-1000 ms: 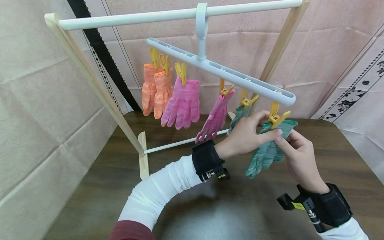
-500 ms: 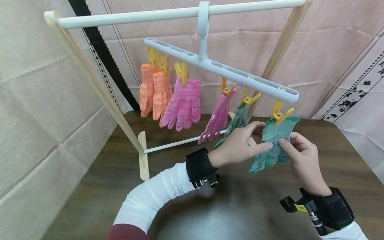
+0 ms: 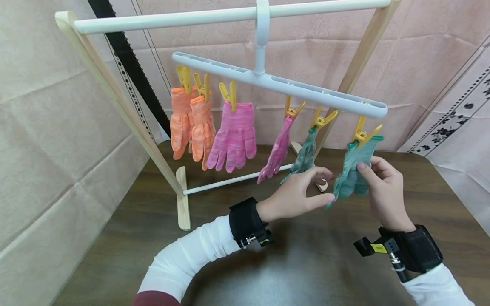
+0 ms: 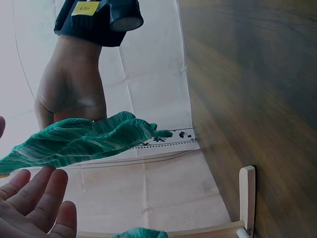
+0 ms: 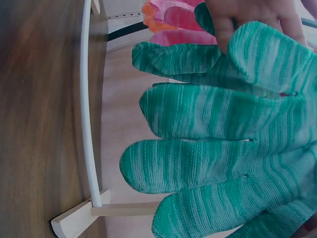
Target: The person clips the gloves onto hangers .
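A green striped knit glove (image 3: 354, 165) hangs from a yellow clothespin (image 3: 361, 135) at the right end of the pale blue hanger (image 3: 294, 88). My right hand (image 3: 386, 193) pinches its right side, thumb in front and fingers behind. My left hand (image 3: 292, 195) has its fingers loosely extended, thumb tip right at the glove's fingertips. In the left wrist view the left fingers (image 4: 42, 196) lie alongside the glove. The right wrist view shows the glove's fingers (image 5: 198, 111) spread wide, with the left hand behind them. Another green glove (image 3: 304, 155) hangs just beyond the left hand.
Pink gloves (image 3: 234, 138) and orange gloves (image 3: 181, 121) hang further left on yellow clothespins. A wooden stand with a white top rod (image 3: 172, 20) bears the hanger. Its lower rod (image 3: 229, 182) crosses above the brown table (image 3: 126, 255). Pale cloth hangs behind.
My left hand has drawn left and down, away from the clipped glove's cuff. The right hand has risen slightly with the glove. The hanger has turned, its right end moving right and up.
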The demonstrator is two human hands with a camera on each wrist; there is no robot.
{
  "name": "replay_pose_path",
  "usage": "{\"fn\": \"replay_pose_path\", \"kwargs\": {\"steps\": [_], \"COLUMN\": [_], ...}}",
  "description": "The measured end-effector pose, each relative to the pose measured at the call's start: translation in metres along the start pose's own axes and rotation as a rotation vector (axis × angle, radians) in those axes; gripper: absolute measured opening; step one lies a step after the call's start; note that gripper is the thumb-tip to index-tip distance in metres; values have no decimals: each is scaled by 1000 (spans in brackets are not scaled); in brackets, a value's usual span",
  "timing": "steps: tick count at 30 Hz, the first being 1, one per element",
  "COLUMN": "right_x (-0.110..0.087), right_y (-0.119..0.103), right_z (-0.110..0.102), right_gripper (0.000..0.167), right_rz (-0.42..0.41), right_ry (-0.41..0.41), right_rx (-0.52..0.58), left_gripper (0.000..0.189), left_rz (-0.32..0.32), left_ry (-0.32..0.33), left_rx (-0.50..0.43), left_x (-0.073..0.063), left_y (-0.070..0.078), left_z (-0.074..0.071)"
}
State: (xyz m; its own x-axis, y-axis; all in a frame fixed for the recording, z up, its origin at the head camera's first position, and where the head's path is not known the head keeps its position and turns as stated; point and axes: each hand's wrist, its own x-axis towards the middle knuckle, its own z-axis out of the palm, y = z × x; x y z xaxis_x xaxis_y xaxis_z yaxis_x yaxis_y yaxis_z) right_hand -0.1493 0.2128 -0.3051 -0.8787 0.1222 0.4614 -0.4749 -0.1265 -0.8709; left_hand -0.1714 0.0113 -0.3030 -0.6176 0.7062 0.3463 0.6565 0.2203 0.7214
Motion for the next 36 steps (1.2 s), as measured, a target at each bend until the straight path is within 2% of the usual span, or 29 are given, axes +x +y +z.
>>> {"fn": "replay_pose_path", "kwargs": {"steps": [4,13,25,36], "right_x": [7,18,30,43], "right_y": [4,9,14,17], "right_z": [1,3,6,5], "right_gripper": [14,11,11,9], "right_rz": [17,74,102,136], "right_ry": [41,121,158,206], "right_rx": [2,-21,-7,-52], "left_gripper": [41,40,42,41], "left_rz": [-10,-3,-38,-114], "left_ry": [12,56,97,103], "left_rx": [-29,-7,-45,-73], "left_x": [-3,-7,-18,-24], "left_y": [-5,-13,-25,-33], "left_z": [-1,-4,-7,-11]}}
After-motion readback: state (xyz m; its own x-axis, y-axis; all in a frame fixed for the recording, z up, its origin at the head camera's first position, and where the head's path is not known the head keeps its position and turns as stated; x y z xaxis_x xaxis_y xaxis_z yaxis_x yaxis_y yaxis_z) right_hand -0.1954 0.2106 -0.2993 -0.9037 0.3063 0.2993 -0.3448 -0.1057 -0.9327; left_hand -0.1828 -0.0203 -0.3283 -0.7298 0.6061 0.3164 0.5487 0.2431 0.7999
